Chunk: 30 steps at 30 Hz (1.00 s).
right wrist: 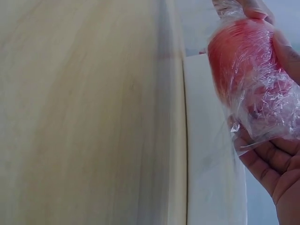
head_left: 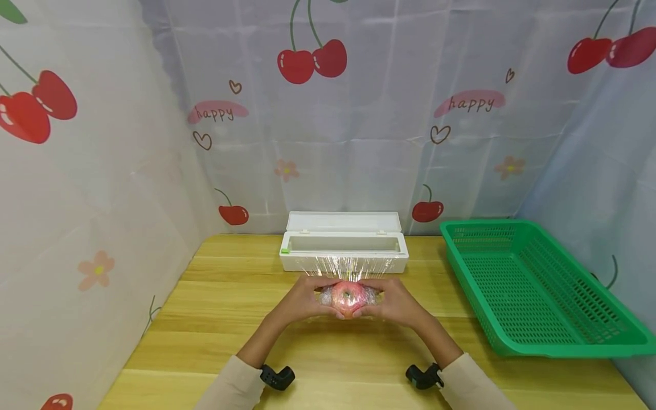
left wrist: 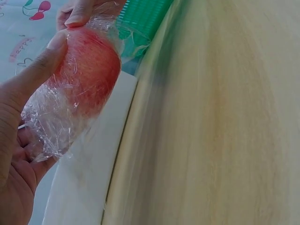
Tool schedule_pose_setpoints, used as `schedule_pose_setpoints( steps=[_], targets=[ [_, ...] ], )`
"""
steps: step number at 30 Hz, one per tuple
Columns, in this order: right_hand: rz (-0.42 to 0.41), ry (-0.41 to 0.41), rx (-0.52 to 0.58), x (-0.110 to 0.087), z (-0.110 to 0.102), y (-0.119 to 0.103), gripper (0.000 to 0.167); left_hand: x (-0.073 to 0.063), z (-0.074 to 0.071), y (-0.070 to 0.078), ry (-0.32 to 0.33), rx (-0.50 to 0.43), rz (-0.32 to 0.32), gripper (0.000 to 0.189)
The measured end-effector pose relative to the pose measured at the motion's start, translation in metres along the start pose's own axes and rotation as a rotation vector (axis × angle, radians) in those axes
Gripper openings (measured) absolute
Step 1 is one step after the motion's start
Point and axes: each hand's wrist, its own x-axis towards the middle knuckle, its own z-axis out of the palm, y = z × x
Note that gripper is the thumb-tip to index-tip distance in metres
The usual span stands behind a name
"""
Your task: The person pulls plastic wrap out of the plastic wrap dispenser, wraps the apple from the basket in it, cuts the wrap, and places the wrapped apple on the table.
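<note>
A red apple (head_left: 348, 297) wrapped in clear cling film (left wrist: 51, 122) is held between both hands, over the wooden table. From the left, my left hand (head_left: 302, 299) grips it, with the thumb on the near side and fingers on the far side. My right hand (head_left: 393, 302) grips the opposite side in the same way. Bunched film sticks out at both sides of the apple, as the wrist views show. Shiny streaks of film fan out between the apple and the front of a white dispenser box (head_left: 297, 263), whose lid (head_left: 343, 221) stands raised.
A green plastic basket (head_left: 538, 296) stands on the right side of the wooden table (head_left: 215, 307). A small green piece (head_left: 285, 250) sits at the box's left front edge. Cherry-printed curtains (head_left: 359, 142) enclose the table behind and at both sides.
</note>
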Motion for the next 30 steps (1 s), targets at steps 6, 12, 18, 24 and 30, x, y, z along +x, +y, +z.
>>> schedule_pose_setpoints(
  steps=[6, 12, 18, 24, 30],
  targets=[
    [0.034, -0.066, -0.031, 0.0009, 0.0035, 0.002, 0.074, -0.001, 0.0028, -0.0008, -0.053, 0.02, -0.091, 0.076],
    [0.051, -0.085, -0.042, 0.0004, 0.004, 0.0, 0.075, -0.0013, 0.0034, -0.001, -0.067, 0.001, -0.085, 0.073],
    [0.071, -0.11, -0.042, 0.0, 0.0042, -0.0013, 0.074, -0.0017, 0.0043, -0.0022, -0.087, 0.003, -0.099, 0.072],
    [0.067, -0.127, -0.041, -0.0001, 0.0051, 0.0005, 0.072, -0.0019, 0.0054, -0.0035, -0.108, -0.014, -0.115, 0.071],
    [0.055, -0.137, -0.048, -0.0001, 0.0065, 0.003, 0.073, -0.0021, 0.0051, -0.0048, -0.123, -0.011, -0.11, 0.067]
  ],
)
